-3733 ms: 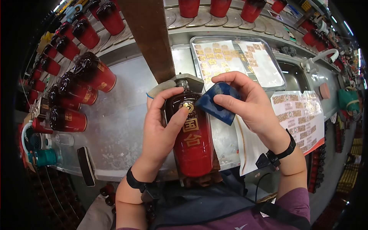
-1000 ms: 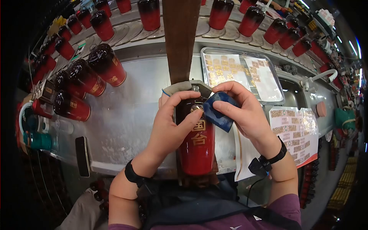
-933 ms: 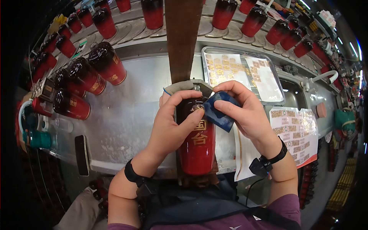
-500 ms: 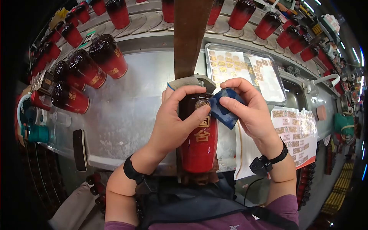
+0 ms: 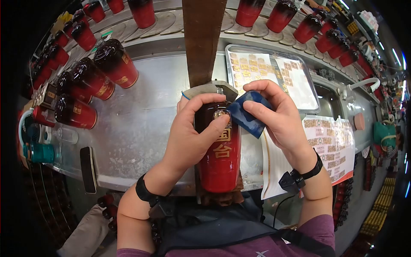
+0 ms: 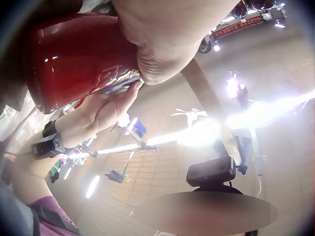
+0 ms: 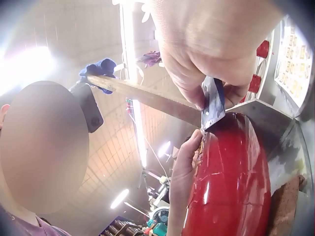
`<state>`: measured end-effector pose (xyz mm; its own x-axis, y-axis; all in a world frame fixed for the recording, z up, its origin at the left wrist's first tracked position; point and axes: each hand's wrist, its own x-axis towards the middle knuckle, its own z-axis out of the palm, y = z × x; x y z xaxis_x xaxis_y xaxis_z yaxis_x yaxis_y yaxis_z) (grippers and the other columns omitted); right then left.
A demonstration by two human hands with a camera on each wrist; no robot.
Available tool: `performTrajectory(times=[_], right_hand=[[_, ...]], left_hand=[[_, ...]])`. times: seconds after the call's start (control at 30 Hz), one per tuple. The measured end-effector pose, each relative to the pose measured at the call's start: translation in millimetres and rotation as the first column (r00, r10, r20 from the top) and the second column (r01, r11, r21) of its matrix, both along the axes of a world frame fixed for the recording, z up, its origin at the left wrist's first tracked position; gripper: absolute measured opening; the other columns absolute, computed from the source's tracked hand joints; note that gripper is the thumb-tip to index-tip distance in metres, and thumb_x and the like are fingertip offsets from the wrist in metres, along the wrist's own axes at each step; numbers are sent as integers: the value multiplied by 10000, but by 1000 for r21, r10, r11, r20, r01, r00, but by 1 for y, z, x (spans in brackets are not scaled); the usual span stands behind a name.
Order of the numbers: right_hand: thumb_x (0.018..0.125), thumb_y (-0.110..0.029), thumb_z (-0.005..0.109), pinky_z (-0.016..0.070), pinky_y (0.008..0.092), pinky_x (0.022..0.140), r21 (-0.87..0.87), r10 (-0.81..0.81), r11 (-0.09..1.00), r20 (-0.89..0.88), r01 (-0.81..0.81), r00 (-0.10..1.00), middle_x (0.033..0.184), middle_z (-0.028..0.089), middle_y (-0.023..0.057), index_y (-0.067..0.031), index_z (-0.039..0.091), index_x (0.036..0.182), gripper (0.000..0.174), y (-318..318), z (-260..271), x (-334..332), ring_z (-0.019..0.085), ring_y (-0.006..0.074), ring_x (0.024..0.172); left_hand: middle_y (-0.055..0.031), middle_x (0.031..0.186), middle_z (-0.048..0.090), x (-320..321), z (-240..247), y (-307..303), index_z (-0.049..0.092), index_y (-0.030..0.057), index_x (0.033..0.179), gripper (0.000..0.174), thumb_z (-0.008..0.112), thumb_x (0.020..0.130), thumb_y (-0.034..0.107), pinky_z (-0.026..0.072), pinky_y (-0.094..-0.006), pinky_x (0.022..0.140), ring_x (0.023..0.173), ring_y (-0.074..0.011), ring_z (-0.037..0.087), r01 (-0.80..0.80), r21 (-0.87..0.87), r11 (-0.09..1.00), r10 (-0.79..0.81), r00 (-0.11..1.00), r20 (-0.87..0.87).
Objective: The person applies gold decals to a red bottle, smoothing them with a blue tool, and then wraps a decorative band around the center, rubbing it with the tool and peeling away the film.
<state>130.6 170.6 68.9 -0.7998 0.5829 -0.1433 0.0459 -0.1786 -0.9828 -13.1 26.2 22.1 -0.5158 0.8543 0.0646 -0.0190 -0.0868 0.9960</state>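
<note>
In the head view a dark-to-red bottle (image 5: 219, 171) with gold characters lies with its neck away from the body. The left hand (image 5: 186, 132) grips its upper part, thumb on the gold emblem (image 5: 221, 115), fingers round the shoulder near the neck. Between thumb and fingers the right hand (image 5: 278, 118) pinches a blue flat piece (image 5: 247, 118), whose corner meets the bottle beside the left thumb. The right wrist view shows the blue piece (image 7: 213, 104) edge-on against the red bottle (image 7: 231, 182). The left wrist view shows the bottle (image 6: 78, 61) partly hidden by the left hand (image 6: 167, 34).
Several red bottles (image 5: 115, 64) stand at the left, others on the conveyor behind. A brown post (image 5: 203, 43) rises beyond the bottle. At the right are a metal tray (image 5: 316, 100) of gold stickers, a sink (image 5: 329, 102) and sticker sheets (image 5: 329, 145). A phone (image 5: 88, 170) lies front left.
Both hands keep their holds on the bottle and the blue piece, which shifts slightly at the emblem. The head view has swung a little, and the bottles on the conveyor have changed position.
</note>
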Motion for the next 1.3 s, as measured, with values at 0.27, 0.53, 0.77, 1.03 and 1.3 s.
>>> performTrajectory(times=[0.27, 0.53, 0.77, 1.03, 1.3], right_hand=[[908, -94, 695, 490, 217, 834, -33, 46, 998, -37, -47, 998, 1038, 648, 32, -37, 598, 1179, 294, 3, 1, -2, 606, 71, 950], [913, -78, 685, 491, 220, 841, -58, 64, 996, -44, -66, 997, 1046, 649, 32, -37, 597, 1179, 284, 5, 3, -3, 606, 75, 966], [919, -77, 682, 485, 212, 829, 0, 26, 1000, -6, -26, 1000, 1026, 636, 26, -31, 595, 1196, 294, 7, -1, -3, 598, 68, 935], [915, -47, 678, 484, 208, 832, 18, -6, 1000, 11, 6, 1000, 1017, 633, 24, -27, 598, 1202, 298, 8, 0, -4, 596, 67, 927], [907, -40, 680, 487, 205, 819, -21, 17, 1000, 7, -17, 1000, 1005, 631, 21, -25, 608, 1190, 293, 8, 3, -1, 593, 61, 916]], left_hand=[[-96, 1172, 513, 1, -1, 1, 633, 72, 1191, 359, 739, 854, 138, 423, -309, 985, 1124, -199, 519, -2, 5, 1000, 2, 1000, 7], [-96, 1176, 517, 2, 1, 1, 632, 68, 1172, 336, 735, 856, 121, 427, -307, 981, 1124, -200, 520, -8, -2, 1000, 8, 999, 31], [-99, 1177, 524, 2, 3, 1, 639, 68, 1165, 324, 730, 858, 120, 420, -310, 984, 1127, -205, 516, -28, -11, 1000, 28, 999, -28], [-104, 1186, 533, -2, 3, 0, 642, 73, 1176, 302, 696, 883, 121, 408, -310, 993, 1132, -210, 512, -21, -7, 1000, 21, 998, -57], [-96, 1221, 518, 0, 5, -1, 634, 61, 1206, 317, 674, 892, 67, 405, -305, 1016, 1156, -194, 517, 12, 12, 1000, -13, 1000, 18]])
